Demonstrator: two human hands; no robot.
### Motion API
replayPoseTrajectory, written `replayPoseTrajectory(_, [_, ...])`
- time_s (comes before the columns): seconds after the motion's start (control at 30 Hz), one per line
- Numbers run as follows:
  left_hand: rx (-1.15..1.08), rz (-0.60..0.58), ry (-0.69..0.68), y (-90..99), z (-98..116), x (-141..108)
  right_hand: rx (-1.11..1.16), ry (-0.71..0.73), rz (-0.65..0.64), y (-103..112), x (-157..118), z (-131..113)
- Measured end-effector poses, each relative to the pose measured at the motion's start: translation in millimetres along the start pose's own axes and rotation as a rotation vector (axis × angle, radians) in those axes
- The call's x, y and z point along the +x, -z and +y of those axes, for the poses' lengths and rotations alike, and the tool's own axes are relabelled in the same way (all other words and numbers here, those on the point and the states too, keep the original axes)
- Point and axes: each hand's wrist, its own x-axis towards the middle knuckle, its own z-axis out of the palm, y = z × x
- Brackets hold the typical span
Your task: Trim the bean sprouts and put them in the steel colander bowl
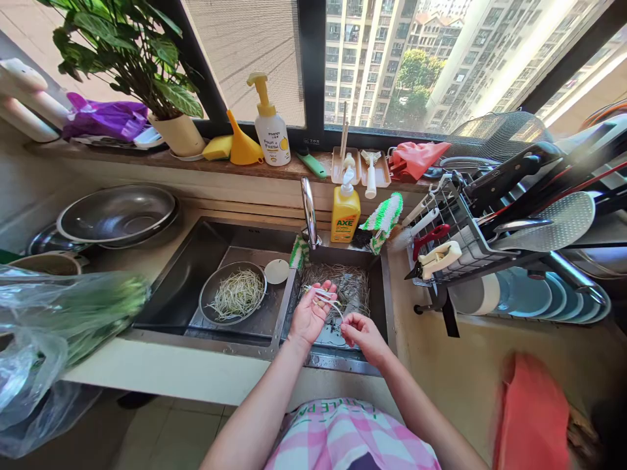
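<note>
My left hand (309,316) is turned palm up over the right sink basin, its fingers curled around a few white bean sprouts (321,295). Close beside it, my right hand (363,336) pinches the thin end of one sprout between thumb and fingertips. Below both hands, the right basin (388,307) has water and a mass of thin brownish strands (360,287) in it. In the left basin (181,274) stands a round metal bowl (202,303) with a heap of bean sprouts (238,294). A small whitish round dish (277,271) is at the bowl's right.
A faucet (309,212) rises behind the basins, beside a yellow soap bottle (345,212). At right is a dish rack (470,241) with knives, a slotted ladle and plates. Pans (117,212) and bagged green vegetables (105,313) lie at left. A potted plant (179,134) stands on the sill.
</note>
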Motion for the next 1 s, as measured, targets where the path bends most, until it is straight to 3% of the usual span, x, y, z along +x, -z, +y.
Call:
replayPoseTrajectory(0.17, [0.117,-0.024,0.007,7.7,15,6,-0.033,-0.117,-0.141,25,-17,-12])
replayPoseTrajectory(0.3, [0.390,-0.119,0.202,12.0,13,1,-0.109,-0.193,-0.276,35,-15,-36])
replayPoseTrajectory(0.43, [0.606,-0.268,0.383,13.8,6,-10,-0.130,-0.256,-0.335,29,4,-60])
replayPoseTrajectory(0.6, [0.728,-0.411,0.349,18.6,1,-16,-0.079,-0.338,-0.312,13,33,-63])
replayPoseTrajectory(0.7, [0.721,-0.327,0.312,25.0,0,-14,-0.025,-0.342,-0.266,7,43,-55])
replayPoseTrajectory(0.8, [0.646,-0.217,0.273,36.8,9,-11,0.034,-0.333,-0.136,7,45,-44])
replayPoseTrajectory(0.9, [0.590,-0.097,0.205,59.4,39,-7,0.105,-0.330,0.020,14,39,-29])
replayPoseTrajectory(1.0, [0.620,0.138,0.061,94.6,88,1,0.158,-0.342,0.092,22,27,-9])
